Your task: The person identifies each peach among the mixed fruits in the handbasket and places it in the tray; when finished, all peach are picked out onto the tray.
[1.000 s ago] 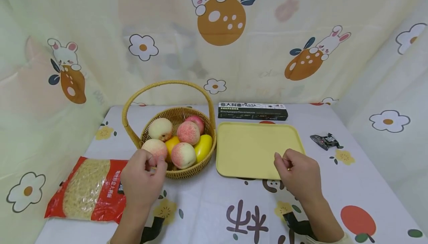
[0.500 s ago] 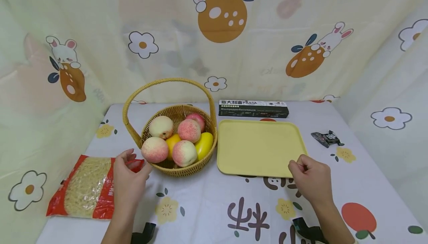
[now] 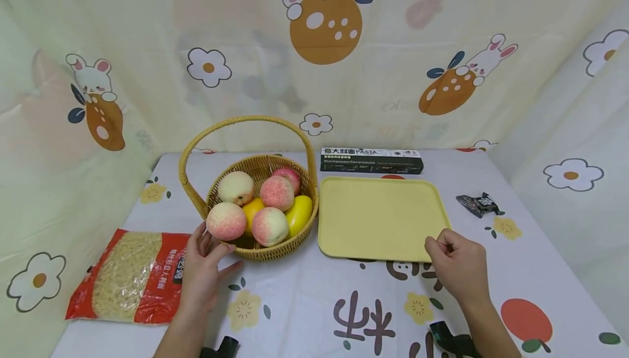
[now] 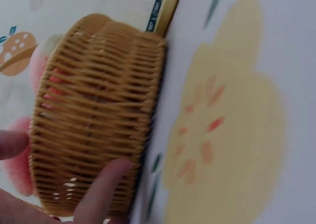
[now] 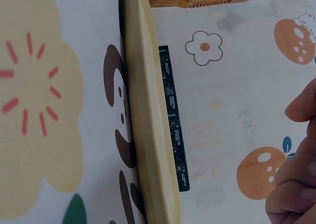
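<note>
A wicker basket [image 3: 275, 253] with a tall arched handle stands left of the middle, filled with peaches [image 3: 226, 221] and yellow fruit [image 3: 299, 215]. At its front left side is my left hand [image 3: 200, 270]. In the left wrist view, one finger [image 4: 106, 187] lies along the woven outer wall, while another fingertip reaches up by the rim near a peach. My right hand [image 3: 461, 262], curled into a fist with nothing in it, hovers by the front right corner of a yellow tray [image 3: 380, 219]. In the right wrist view, its curled fingers [image 5: 296, 184] appear at the right edge.
A red bag of pasta [image 3: 130, 276] lies to the left, partly behind my left hand. Behind the tray is a dark pasta box [image 3: 371, 161]. A small black packet [image 3: 480, 205] rests at the right. Patterned curtains [image 3: 314, 47] close off the back and sides.
My left hand first drew back from in front of the basket to the pasta bag, then moved right to the basket's side. My right fist shifted slightly right, then stayed still.
</note>
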`<move>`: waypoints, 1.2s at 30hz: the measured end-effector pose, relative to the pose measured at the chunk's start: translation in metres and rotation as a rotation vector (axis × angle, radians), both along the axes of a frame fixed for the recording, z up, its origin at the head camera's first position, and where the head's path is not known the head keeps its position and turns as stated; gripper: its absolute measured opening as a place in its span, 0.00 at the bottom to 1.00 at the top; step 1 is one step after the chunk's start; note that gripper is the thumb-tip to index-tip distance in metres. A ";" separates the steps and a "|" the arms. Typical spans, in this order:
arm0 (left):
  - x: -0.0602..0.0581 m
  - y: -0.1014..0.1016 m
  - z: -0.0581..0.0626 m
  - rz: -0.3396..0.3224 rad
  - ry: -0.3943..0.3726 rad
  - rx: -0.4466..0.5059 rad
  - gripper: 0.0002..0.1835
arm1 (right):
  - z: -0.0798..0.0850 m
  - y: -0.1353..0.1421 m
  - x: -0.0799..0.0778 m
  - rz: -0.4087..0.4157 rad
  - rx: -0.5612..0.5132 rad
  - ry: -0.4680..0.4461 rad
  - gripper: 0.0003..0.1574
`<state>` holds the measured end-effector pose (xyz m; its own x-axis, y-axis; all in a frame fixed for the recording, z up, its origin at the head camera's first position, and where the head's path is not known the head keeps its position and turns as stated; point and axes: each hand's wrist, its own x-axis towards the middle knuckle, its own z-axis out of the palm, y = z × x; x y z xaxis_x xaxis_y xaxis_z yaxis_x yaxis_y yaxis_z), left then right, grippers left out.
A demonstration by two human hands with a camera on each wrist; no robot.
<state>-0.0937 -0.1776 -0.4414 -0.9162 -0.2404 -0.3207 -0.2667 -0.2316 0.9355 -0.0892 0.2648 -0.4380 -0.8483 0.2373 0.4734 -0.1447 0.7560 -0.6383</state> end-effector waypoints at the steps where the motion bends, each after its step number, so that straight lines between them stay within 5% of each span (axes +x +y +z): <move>1: 0.000 0.001 -0.001 0.013 0.001 0.012 0.49 | 0.000 0.000 0.000 -0.002 -0.007 -0.007 0.28; 8: 0.000 0.009 -0.006 0.096 0.045 0.066 0.46 | 0.002 0.005 0.000 0.012 -0.091 -0.140 0.24; 16: -0.002 0.011 -0.006 0.123 0.027 0.078 0.46 | 0.024 -0.002 -0.007 0.284 -0.194 -0.265 0.11; 28: -0.004 0.010 -0.007 0.124 0.010 0.091 0.47 | 0.082 -0.051 -0.057 0.772 -0.199 -0.421 0.56; 36: -0.003 0.010 -0.006 0.126 0.002 0.101 0.48 | 0.100 -0.110 -0.097 0.881 -0.104 -0.535 0.60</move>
